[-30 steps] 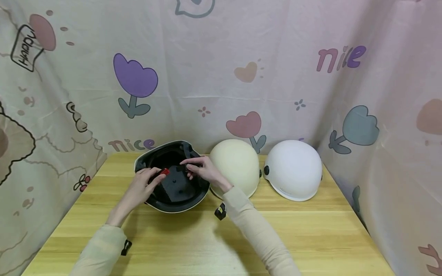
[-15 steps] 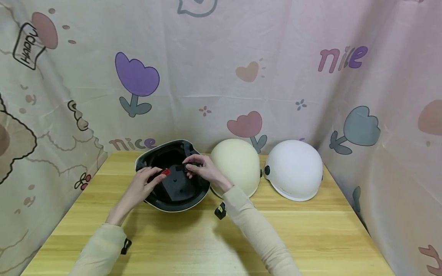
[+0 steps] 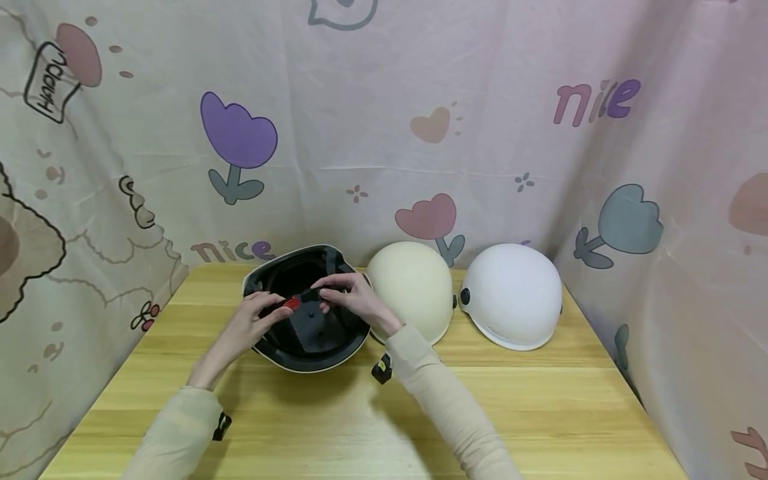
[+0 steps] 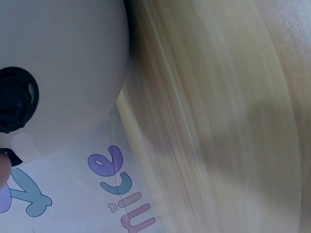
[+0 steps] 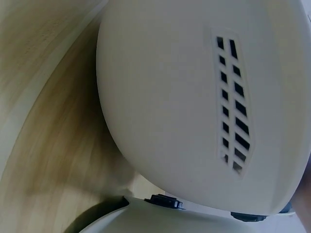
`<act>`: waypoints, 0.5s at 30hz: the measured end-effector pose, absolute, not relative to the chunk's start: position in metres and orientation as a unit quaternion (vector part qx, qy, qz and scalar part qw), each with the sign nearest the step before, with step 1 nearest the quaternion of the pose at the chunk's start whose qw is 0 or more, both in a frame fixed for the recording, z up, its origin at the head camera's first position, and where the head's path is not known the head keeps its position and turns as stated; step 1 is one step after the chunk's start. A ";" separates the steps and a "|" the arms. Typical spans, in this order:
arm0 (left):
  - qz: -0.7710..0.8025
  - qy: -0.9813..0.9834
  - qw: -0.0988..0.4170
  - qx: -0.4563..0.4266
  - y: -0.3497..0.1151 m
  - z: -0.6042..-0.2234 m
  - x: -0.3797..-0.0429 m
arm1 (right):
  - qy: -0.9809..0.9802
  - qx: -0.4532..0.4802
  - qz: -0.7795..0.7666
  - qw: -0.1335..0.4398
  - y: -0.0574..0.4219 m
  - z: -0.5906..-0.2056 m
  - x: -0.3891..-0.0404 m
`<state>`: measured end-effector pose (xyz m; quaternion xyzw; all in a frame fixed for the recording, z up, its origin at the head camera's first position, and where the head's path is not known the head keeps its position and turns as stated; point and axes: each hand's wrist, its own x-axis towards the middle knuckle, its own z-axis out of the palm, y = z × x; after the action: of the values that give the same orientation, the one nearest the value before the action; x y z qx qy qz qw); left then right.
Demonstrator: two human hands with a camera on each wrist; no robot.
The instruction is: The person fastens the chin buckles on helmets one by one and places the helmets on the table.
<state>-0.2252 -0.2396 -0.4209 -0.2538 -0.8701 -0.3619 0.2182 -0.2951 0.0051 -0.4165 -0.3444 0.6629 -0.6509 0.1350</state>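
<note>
Left hand (image 3: 247,321) pinches a red buckle (image 3: 292,303), right hand (image 3: 355,297) pinches a black strap piece (image 3: 309,295), both over the upturned helmet (image 3: 313,331) at the table's (image 3: 324,430) far left; cannot tell if the pieces are joined. Cream helmet (image 3: 413,288) sits just right, white helmet (image 3: 513,297) farther right.

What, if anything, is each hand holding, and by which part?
The left hand pinches a red buckle piece, the right hand a black buckle piece, each by the end nearest that hand.
</note>
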 end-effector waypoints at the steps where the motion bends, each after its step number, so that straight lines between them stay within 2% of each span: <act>1: -0.365 -0.869 0.218 -0.254 -0.240 -0.421 -0.225 | 0.660 -0.346 -0.653 0.135 0.005 -0.417 -0.295; 15: -0.380 -0.860 0.216 -0.263 -0.239 -0.422 -0.224 | 0.649 -0.312 -0.677 0.153 0.005 -0.420 -0.294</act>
<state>-0.2237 -0.2390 -0.4223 -0.2627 -0.8601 -0.3801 0.2162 -0.2940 0.0049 -0.4199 -0.3119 0.6487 -0.6770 0.1535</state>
